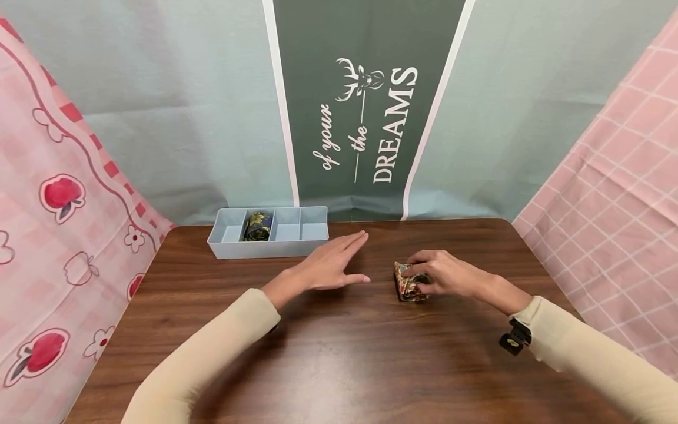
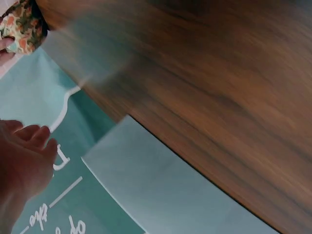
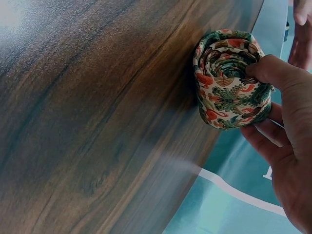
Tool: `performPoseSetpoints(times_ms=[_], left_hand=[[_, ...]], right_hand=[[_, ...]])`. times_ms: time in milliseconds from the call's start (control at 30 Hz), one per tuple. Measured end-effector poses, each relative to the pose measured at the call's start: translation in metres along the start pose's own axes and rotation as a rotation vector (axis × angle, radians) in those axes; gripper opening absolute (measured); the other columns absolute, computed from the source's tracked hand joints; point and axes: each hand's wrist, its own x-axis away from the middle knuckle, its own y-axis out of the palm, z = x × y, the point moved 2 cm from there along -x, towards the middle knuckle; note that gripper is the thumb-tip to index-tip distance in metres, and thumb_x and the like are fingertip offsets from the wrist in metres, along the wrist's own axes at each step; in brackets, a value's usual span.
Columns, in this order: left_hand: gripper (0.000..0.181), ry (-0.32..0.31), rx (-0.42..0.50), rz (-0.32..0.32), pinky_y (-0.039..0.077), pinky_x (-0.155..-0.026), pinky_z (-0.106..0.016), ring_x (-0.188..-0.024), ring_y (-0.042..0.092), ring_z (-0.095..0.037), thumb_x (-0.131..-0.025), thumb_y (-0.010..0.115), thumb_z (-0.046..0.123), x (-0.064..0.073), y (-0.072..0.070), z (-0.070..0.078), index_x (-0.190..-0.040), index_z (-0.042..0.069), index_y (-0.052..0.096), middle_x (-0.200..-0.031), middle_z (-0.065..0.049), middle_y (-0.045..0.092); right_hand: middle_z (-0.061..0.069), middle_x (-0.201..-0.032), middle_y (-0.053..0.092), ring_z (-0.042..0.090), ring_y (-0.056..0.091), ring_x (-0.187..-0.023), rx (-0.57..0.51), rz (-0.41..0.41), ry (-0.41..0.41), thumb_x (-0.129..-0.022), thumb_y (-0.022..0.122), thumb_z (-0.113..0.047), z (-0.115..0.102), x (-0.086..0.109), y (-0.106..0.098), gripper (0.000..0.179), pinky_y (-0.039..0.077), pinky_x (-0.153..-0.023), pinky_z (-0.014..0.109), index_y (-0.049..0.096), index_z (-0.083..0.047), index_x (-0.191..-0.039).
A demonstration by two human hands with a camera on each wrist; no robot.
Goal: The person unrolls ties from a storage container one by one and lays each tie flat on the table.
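Note:
My right hand (image 1: 450,274) grips a rolled-up necktie (image 3: 231,100) with an orange, green and cream pattern. In the right wrist view the thumb presses into the coil while other fingers hold its far side. The roll is at the table, right of centre; whether it touches the wood I cannot tell. My left hand (image 1: 331,264) hovers left of it, fingers straight and thumb apart, holding nothing. Beside that hand, at the back left, stands a light blue divided box (image 1: 270,250). A dark rolled necktie (image 1: 258,227) with gold flowers sits in its second compartment from the left.
The brown wooden table (image 1: 339,365) reaches back to a grey-green cloth backdrop (image 1: 492,129) with white lettering. Pink patterned cloths hang on both sides. A black wrist device (image 1: 515,338) is strapped by the right sleeve.

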Motion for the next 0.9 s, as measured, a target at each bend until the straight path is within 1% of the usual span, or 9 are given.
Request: performPoseSetpoints(times_ms=[133, 200, 267, 400, 633, 767, 900], left_hand=[[0.100, -0.035, 0.056, -0.068, 0.035, -0.125, -0.043, -0.158, 0.033, -0.026, -0.099, 0.062, 0.066, -0.009, 0.008, 0.010, -0.170, 0.009, 0.021, -0.176, -0.007, 0.025], [0.100, -0.059, 0.098, -0.090, 0.038, -0.123, -0.045, -0.158, 0.033, -0.025, -0.099, 0.063, 0.066, -0.013, 0.011, 0.014, -0.171, 0.012, 0.020, -0.176, -0.004, 0.024], [0.100, -0.071, 0.125, -0.099, 0.039, -0.122, -0.046, -0.158, 0.033, -0.024, -0.098, 0.064, 0.065, -0.017, 0.014, 0.018, -0.171, 0.012, 0.020, -0.176, -0.003, 0.023], [0.100, -0.079, 0.146, -0.100, 0.040, -0.121, -0.045, -0.157, 0.034, -0.023, -0.098, 0.067, 0.063, -0.023, 0.020, 0.024, -0.170, 0.011, 0.023, -0.176, -0.002, 0.023], [0.100, -0.062, 0.176, -0.074, 0.043, -0.119, -0.040, -0.151, 0.044, -0.025, -0.096, 0.071, 0.061, -0.034, 0.032, 0.034, -0.168, 0.006, 0.028, -0.172, -0.010, 0.033], [0.100, -0.063, 0.185, -0.057, 0.043, -0.119, -0.037, -0.149, 0.047, -0.025, -0.095, 0.071, 0.062, -0.040, 0.037, 0.040, -0.167, 0.004, 0.031, -0.171, -0.012, 0.035], [0.099, -0.055, 0.202, -0.042, 0.046, -0.117, -0.036, -0.145, 0.052, -0.027, -0.095, 0.073, 0.061, -0.046, 0.040, 0.048, -0.166, 0.003, 0.033, -0.169, -0.012, 0.039]], right_hand=[[0.018, -0.112, 0.071, 0.022, 0.070, -0.087, 0.003, 0.007, 0.006, -0.079, 0.083, -0.002, -0.001, 0.002, 0.002, 0.036, 0.056, -0.064, 0.027, 0.082, -0.008, -0.115], [0.017, -0.112, 0.071, 0.021, 0.069, -0.087, 0.002, 0.005, 0.008, -0.080, 0.084, -0.003, -0.002, 0.002, 0.002, 0.037, 0.056, -0.064, 0.027, 0.082, -0.009, -0.116], [0.017, -0.112, 0.071, 0.021, 0.070, -0.087, 0.000, 0.005, 0.010, -0.080, 0.084, -0.003, -0.002, 0.002, 0.003, 0.037, 0.056, -0.064, 0.027, 0.082, -0.009, -0.116], [0.016, -0.112, 0.072, 0.022, 0.070, -0.090, 0.002, 0.006, 0.012, -0.079, 0.085, -0.003, -0.001, 0.002, 0.003, 0.039, 0.058, -0.066, 0.029, 0.082, -0.009, -0.117], [0.016, -0.111, 0.073, 0.021, 0.070, -0.087, 0.003, 0.024, 0.012, -0.077, 0.086, -0.002, 0.000, 0.003, 0.003, 0.040, 0.056, -0.064, 0.027, 0.083, -0.008, -0.117], [0.017, -0.111, 0.073, 0.022, 0.071, -0.088, 0.006, 0.025, 0.014, -0.077, 0.087, -0.003, -0.001, 0.003, 0.002, 0.041, 0.056, -0.064, 0.027, 0.083, -0.008, -0.117], [0.017, -0.113, 0.074, 0.021, 0.071, -0.087, 0.013, 0.030, 0.011, -0.077, 0.088, -0.004, -0.001, 0.004, 0.003, 0.041, 0.056, -0.064, 0.027, 0.083, -0.008, -0.117]])
